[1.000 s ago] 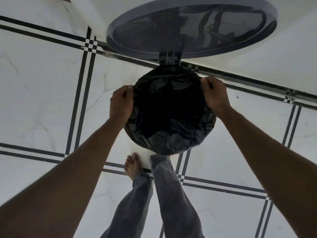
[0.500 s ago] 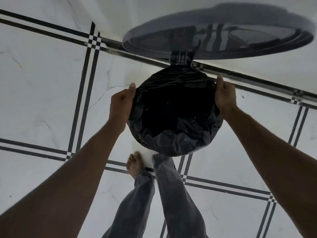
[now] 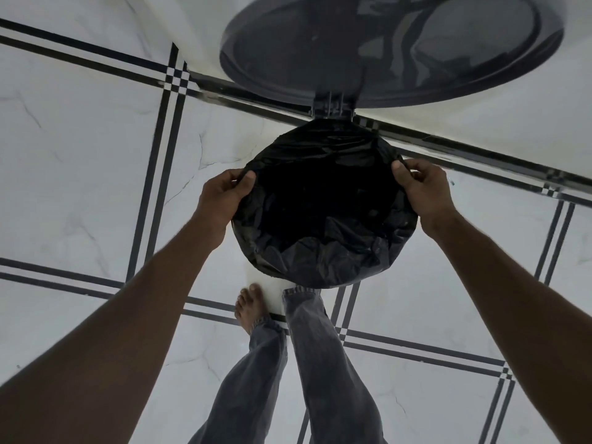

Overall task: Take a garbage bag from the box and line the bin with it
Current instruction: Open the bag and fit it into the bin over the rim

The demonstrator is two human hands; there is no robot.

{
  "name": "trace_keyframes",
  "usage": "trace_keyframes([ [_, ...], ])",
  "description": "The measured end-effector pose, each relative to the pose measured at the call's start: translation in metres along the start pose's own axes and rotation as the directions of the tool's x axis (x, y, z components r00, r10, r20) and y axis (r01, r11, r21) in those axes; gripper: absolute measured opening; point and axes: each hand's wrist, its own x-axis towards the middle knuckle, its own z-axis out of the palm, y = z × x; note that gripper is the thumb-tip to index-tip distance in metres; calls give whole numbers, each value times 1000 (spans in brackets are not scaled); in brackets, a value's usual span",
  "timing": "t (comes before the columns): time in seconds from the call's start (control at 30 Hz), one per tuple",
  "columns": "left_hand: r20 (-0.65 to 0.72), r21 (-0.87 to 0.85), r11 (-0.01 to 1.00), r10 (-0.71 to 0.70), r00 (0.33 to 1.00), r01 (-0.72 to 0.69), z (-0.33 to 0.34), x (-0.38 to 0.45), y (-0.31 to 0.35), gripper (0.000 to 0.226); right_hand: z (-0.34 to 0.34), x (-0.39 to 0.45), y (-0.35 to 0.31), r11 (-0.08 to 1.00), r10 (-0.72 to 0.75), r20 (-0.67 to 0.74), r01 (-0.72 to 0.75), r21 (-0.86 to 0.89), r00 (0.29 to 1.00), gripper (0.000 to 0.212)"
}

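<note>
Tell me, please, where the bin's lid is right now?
In the head view the lid stands open at top centre-right, hinged just behind the black garbage bag, against the pale wall.

Both forearms are bare from the frame edges to the wrists, with no sleeves, watch or rings visible. The left hand (image 3: 221, 200) and right hand (image 3: 424, 190) are bare too, without gloves. Below, the person wears faded grey denim trousers (image 3: 307, 363) with a worn, washed look and hemmed cuffs. One bare foot (image 3: 249, 307) shows, without shoe or sock.
</note>
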Motion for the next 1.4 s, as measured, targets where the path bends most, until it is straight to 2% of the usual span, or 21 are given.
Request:
trace_keyframes([
  [0.07,-27,-49,999,-9,1000,8,4,-4,-2,35,-3,0,-1,997,54,23,-55,60,998,25],
  [0.13,-202,58,998,50,978,-40,8,-10,-12,40,-5,-2,-1,995,83,3,-83,61,997,27],
  [0.2,-456,161,984,143,878,-77,11,-24,-26,36,-5,-9,2,996,82,-85,-84,-22,993,31],
  [0.23,-551,160,983,162,818,-87,14,-33,-34,31,-5,-15,6,994,70,-155,-82,-71,985,33],
  [0.27,-609,118,990,132,782,-75,18,-42,-41,28,-3,-23,11,990,60,-233,-87,-107,971,33],
  [0.3,-619,54,998,67,783,-43,24,-50,-49,26,-1,-33,16,989,54,-302,-92,-113,952,33],
  [0.33,-582,0,1000,-1,814,1,30,-58,-57,25,2,-43,21,991,55,-355,-93,-91,933,33],
  [0.4,-411,-48,996,-92,907,80,41,-70,-71,22,11,-64,32,995,71,-413,-94,-34,908,27],
  [0.43,-339,-98,988,-143,930,116,45,-73,-75,22,16,-72,37,995,88,-420,-100,-6,903,24],
  [0.53,-271,-325,923,-299,915,205,48,-74,-75,21,27,-89,52,967,233,-361,-176,184,903,21],
  [0.6,-265,-401,887,-353,897,231,46,-71,-71,16,31,-92,61,925,332,-337,-235,298,881,19],
  [0.67,-247,-458,853,-393,886,251,43,-67,-68,17,31,-93,63,902,373,-312,-264,341,874,27],
  [0.73,-263,-487,830,-436,861,271,39,-64,-70,20,30,-94,62,852,417,-222,-294,433,881,34],
  [0.8,-266,-474,831,-450,852,291,38,-64,-72,12,26,-93,61,777,462,-87,-355,521,883,41],
  [0.87,-217,-455,837,-435,874,304,40,-69,-72,5,21,-88,61,701,492,10,-404,588,870,48],
  [1.0,-123,-538,782,-444,888,316,42,-79,-75,48,18,-84,54,593,531,91,-447,669,842,39],
  [1.07,-106,-584,744,-467,878,325,43,-85,-79,48,19,-88,49,589,549,81,-454,669,832,35],
  [1.13,-78,-624,715,-458,885,315,46,-95,-82,30,18,-93,48,571,544,73,-433,698,836,39],
  [1.17,-48,-627,714,-434,900,311,48,-101,-85,31,18,-97,50,564,539,71,-423,709,839,43],
  [1.27,60,-608,730,-349,935,311,56,-114,-95,57,15,-112,57,571,515,100,-428,701,851,49],
  [1.4,15,-523,787,-377,926,328,65,-111,-103,59,19,-132,75,548,512,185,-485,682,839,39],
])
